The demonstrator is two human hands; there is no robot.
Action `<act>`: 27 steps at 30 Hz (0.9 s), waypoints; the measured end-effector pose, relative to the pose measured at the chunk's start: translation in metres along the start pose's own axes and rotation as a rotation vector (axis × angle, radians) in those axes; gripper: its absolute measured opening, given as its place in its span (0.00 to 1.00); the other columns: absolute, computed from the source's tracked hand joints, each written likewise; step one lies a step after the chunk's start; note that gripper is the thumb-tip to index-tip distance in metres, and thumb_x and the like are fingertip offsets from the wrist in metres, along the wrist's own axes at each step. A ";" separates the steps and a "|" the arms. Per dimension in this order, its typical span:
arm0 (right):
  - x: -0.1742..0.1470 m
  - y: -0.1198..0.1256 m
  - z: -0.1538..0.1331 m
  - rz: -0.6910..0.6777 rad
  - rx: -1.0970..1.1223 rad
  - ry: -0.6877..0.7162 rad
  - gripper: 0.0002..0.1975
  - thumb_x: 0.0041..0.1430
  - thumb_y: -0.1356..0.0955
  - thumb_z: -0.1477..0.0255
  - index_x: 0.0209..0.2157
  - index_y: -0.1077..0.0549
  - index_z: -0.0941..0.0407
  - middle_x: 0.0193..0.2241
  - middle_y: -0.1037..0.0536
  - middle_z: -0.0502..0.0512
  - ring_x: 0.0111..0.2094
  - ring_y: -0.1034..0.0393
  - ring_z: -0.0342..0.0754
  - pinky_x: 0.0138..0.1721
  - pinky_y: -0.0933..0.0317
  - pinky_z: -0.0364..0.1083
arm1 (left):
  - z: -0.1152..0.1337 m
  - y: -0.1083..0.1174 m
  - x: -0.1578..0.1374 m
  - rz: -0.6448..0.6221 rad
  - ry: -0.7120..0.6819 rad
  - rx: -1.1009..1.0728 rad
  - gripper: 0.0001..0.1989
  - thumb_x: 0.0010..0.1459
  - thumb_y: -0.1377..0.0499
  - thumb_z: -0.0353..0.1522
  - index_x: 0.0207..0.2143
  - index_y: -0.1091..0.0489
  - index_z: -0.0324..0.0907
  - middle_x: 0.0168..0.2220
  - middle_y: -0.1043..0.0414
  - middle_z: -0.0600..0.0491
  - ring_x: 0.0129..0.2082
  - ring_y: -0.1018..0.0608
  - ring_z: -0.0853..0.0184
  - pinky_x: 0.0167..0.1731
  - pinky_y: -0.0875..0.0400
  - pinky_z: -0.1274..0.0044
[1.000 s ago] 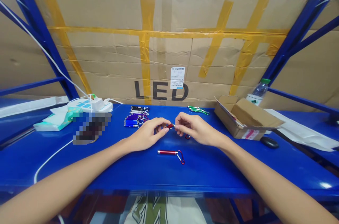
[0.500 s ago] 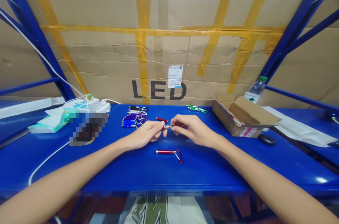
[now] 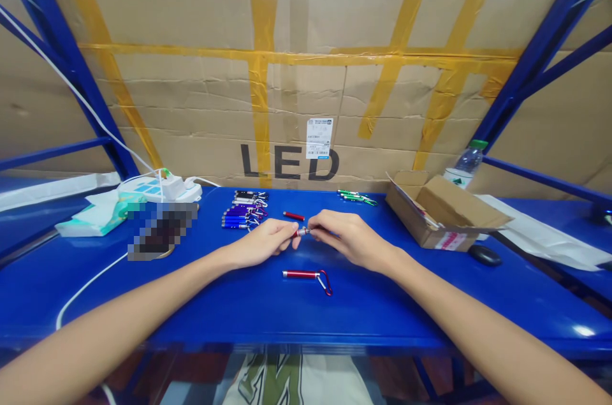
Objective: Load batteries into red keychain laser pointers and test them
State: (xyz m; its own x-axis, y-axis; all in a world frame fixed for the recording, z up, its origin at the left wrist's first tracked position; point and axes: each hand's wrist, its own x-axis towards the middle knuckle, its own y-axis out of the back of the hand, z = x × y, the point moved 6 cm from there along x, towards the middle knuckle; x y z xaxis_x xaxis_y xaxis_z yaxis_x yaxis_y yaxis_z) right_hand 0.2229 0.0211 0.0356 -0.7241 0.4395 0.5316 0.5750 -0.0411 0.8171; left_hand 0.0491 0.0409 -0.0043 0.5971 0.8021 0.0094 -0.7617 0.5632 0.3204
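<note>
Between the thumb and fingers of my left hand (image 3: 261, 243) is a small red keychain flashlight (image 3: 300, 233), its silver end pointing right. My right hand (image 3: 354, 236) pinches at that silver end; the exact bit under its fingertips is too small to make out. Just beyond my hands lies a short red tube (image 3: 293, 216). Nearer the table's front edge rests another red keychain flashlight (image 3: 301, 274) with a red carabiner clip at its right end.
Blue, purple and black flashlights (image 3: 239, 212) lie in a row at the back left, green ones (image 3: 356, 197) at the back. An open cardboard box (image 3: 430, 236), black mouse (image 3: 484, 255) and bottle (image 3: 466, 162) are right. Tissues (image 3: 95, 217) and a power strip (image 3: 153, 188) sit left.
My right fingertips have shifted slightly at the silver end, and more of that end shows. The view has moved a little; the things on the table stay put.
</note>
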 end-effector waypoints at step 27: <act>-0.003 -0.038 0.029 -0.178 1.338 -0.813 0.17 0.51 0.17 0.64 0.34 0.20 0.61 0.28 0.19 0.52 0.24 0.28 0.37 0.28 0.33 0.37 | 0.037 -0.009 -0.027 0.247 -0.851 1.194 0.14 0.79 0.53 0.30 0.43 0.30 0.41 0.36 0.26 0.49 0.35 0.28 0.63 0.37 0.34 0.71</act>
State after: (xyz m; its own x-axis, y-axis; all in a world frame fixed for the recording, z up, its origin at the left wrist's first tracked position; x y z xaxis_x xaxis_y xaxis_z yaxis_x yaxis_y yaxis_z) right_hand 0.2141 0.0478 -0.0039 -0.6793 0.7155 -0.1634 0.7339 0.6599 -0.1613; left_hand 0.0496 0.0070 0.0271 0.7714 0.2600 0.5809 -0.4636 -0.3957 0.7928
